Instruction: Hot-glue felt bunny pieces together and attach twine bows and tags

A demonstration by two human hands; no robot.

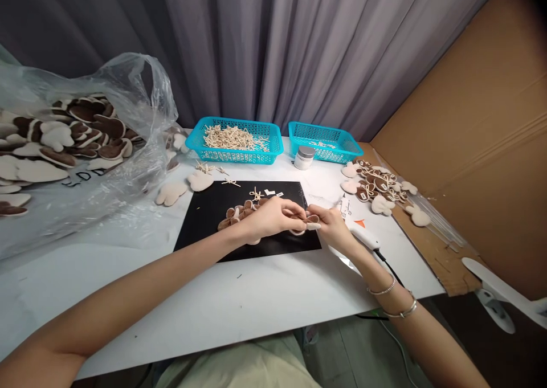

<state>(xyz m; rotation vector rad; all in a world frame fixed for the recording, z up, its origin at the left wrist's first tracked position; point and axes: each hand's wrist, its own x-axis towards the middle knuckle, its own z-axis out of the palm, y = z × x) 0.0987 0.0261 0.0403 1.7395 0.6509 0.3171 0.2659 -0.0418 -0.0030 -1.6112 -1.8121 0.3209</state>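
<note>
White table [205, 302], slipper [313, 220] in right hand [331, 227]

The left grip [273, 218] and right grip [335, 228] hold a small slipper [313, 225] over the black mat [200, 234]; a slipper row [234, 214] sits at the left grip's 9 o'clock. From the mat, the bow basket [239, 158] stands at 12, the jar [304, 159] at 1 with a second basket [339, 155] just beside it, bowed slippers [382, 184] towards 2, and a bag [106, 220] of slippers at 10. A white tool [364, 237] lies on the surface [205, 314] at 3.
</note>
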